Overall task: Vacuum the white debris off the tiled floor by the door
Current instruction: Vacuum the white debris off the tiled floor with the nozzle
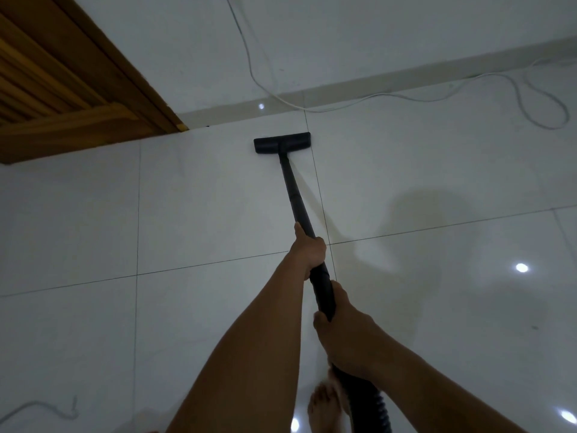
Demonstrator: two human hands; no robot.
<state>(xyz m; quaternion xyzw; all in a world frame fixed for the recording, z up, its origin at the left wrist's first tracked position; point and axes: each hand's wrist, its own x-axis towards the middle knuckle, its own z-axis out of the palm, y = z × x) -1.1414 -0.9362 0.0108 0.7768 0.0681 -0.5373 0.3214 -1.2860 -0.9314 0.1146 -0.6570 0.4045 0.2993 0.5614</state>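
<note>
My left hand (pixel 308 252) wrapped around the vacuum tube (pixel 293 195), right hand (pixel 346 335) gripping it lower, floor head (pixel 282 142) on tiled floor (pixel 203 214) near door (pixel 62 89)

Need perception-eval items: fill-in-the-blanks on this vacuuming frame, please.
1. Of the left hand and right hand gripping the black vacuum wand, the ____ is nearer the black rectangular floor head.
2. In the picture, the floor head sits to the ____ of the brown wooden door.
3. Behind the right hand the wand joins a ribbed black ____.
Missing: left; right; hose.
</note>
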